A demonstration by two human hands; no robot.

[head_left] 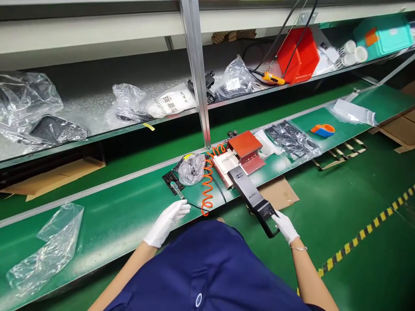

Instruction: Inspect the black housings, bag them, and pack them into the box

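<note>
- Green factory floor point(343, 203), marked with black-and-yellow striped tape point(365, 234), lies beyond a long, glossy green table point(106, 220); above the table's far side runs a grey metal shelf point(94, 82), with a silver upright post point(196, 65) in front.
- Right hand point(285, 226), in a white glove, is clamped on the handle end of a long black plastic housing point(249, 192); the housing slants over the table's near edge, its far end at a cream-coloured tray point(227, 162) beside a brick-red box-shaped block point(245, 144); whether it touches the tray, I cannot tell.
- Left hand point(167, 221), also white-gloved, has its fingers stretched out side by side at the near edge; it is just beside a slim tool with a green end point(177, 190), contact unclear.
- Between the slim tool and the tray lie a clear plastic-wrapped bundle point(193, 170) and an orange coiled hose point(206, 204).
- Farther right on the table are a clear bag of dark parts point(292, 139) and an orange-and-blue ring-shaped object point(323, 130); at the far left lies a crumpled clear plastic bag point(48, 255).
- On the shelf sit a yellow power screwdriver point(272, 78), a red plastic bin point(298, 56) and a teal plastic bin point(385, 39).
</note>
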